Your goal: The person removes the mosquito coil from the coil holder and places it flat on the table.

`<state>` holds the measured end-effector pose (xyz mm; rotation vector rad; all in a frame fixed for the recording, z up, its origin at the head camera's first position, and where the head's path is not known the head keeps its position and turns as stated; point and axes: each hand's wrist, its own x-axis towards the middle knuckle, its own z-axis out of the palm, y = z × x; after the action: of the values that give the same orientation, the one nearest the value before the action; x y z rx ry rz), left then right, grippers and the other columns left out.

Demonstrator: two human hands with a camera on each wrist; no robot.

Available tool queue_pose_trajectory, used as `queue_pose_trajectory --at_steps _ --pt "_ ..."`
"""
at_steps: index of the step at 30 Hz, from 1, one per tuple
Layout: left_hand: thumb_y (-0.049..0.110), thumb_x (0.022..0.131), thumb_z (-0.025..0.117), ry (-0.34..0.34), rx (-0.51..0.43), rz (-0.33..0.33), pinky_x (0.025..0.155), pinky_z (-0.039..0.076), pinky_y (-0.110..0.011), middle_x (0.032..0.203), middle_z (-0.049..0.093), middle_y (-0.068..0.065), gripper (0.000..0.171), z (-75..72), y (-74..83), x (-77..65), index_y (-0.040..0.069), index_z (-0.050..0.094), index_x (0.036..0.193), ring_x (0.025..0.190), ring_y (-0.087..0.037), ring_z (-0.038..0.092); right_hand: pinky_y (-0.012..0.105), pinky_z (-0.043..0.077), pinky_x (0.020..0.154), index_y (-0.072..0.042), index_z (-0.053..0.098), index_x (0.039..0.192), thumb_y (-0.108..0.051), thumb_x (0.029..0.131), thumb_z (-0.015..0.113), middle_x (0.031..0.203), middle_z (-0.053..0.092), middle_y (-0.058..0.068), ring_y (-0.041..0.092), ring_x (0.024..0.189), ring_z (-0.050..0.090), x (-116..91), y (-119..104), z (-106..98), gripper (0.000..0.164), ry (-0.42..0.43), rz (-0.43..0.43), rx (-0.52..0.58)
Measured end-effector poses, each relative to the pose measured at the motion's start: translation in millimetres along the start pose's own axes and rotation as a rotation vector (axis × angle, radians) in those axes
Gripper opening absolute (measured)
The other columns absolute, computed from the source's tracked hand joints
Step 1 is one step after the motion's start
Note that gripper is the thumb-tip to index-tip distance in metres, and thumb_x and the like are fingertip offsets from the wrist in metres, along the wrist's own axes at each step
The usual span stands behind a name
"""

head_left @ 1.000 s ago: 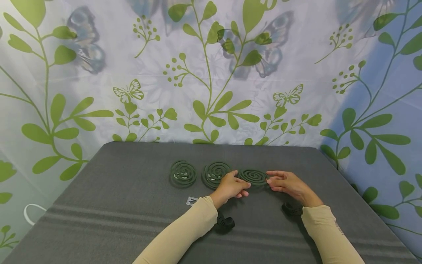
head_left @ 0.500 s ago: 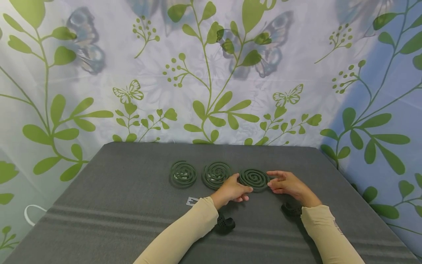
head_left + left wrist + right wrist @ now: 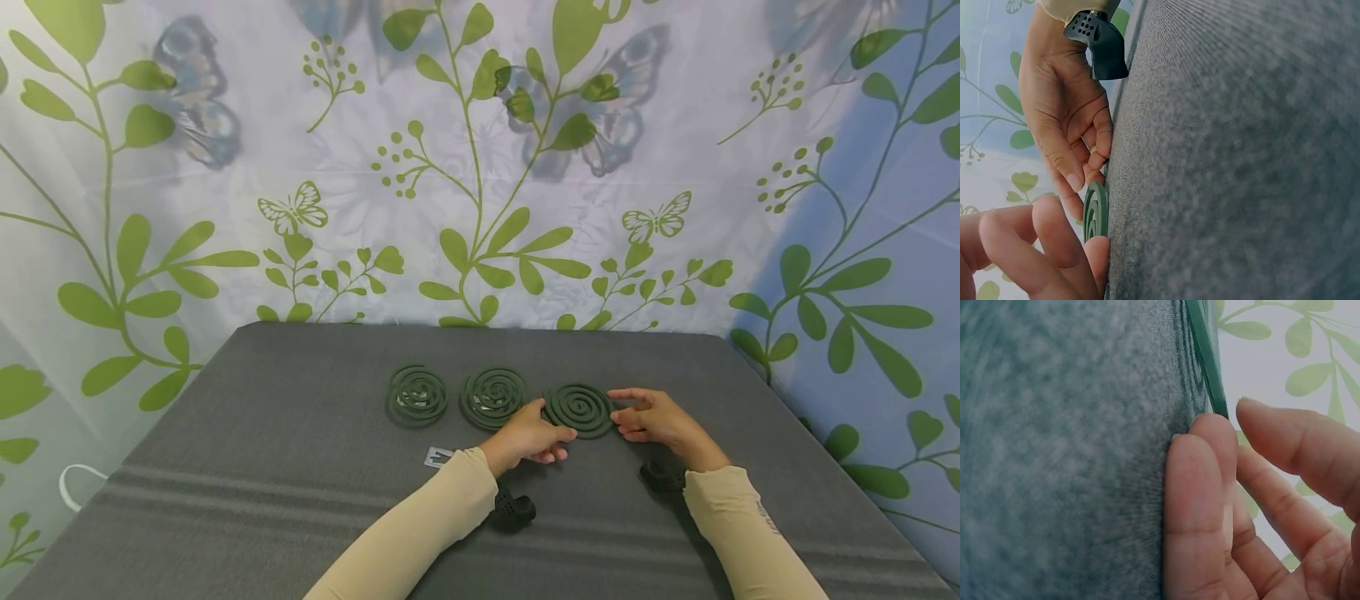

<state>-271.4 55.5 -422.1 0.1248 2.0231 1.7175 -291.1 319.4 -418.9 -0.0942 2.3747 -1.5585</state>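
A dark green mosquito coil [image 3: 579, 408] lies flat on the grey table in the head view, between my two hands. My left hand [image 3: 528, 433] is at its left edge, index fingertip by the rim and thumb at the near side, the fingers loosely spread. From the right, my right hand [image 3: 660, 423] reaches to the opposite edge with relaxed fingers. In the left wrist view the coil [image 3: 1095, 212] shows edge-on, low over the cloth. Fingertips [image 3: 1213, 428] meet its rim in the right wrist view, while another finger stands apart.
Two more green coils, a middle coil [image 3: 495, 379] and a left coil [image 3: 416, 400], lie in a row, with silvery metal showing through. A small slotted metal plate [image 3: 437, 457] lies nearer, partly behind the left sleeve [image 3: 420, 525]. A patterned curtain [image 3: 480, 167] rises behind the table [image 3: 300, 433].
The right-hand coil has gone from tilted to flat, its near edge shifting toward me. Both hands have stayed almost in place, the left thumb moving slightly right and down.
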Motion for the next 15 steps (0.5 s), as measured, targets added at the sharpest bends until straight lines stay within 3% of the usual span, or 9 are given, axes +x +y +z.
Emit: queue_pose_trajectory --at_steps 6,15 --pt "0.011 0.103 0.076 0.002 0.016 0.016 0.048 0.046 -0.015 0.072 0.069 -0.003 0.091 0.6 0.3 -1.5 -0.001 0.018 0.171 0.050 -0.004 0.056 0.029 0.063 0.076 0.018 0.038 0.157 -0.002 0.108 0.063 0.102 0.071 0.005 0.011 0.080 0.072 0.2 0.5 0.2 0.058 0.007 0.014 0.032" --pt "0.011 0.104 0.075 -0.048 0.031 0.072 0.053 0.050 -0.018 0.095 0.077 -0.011 0.089 -0.2 6.5 -1.5 0.004 0.019 0.172 0.057 -0.006 0.060 0.030 0.063 0.075 0.019 0.039 0.155 -0.005 0.110 0.061 0.103 0.072 0.004 0.012 0.078 0.071 -0.5 -2.0 0.6 0.056 0.036 0.010 0.031"
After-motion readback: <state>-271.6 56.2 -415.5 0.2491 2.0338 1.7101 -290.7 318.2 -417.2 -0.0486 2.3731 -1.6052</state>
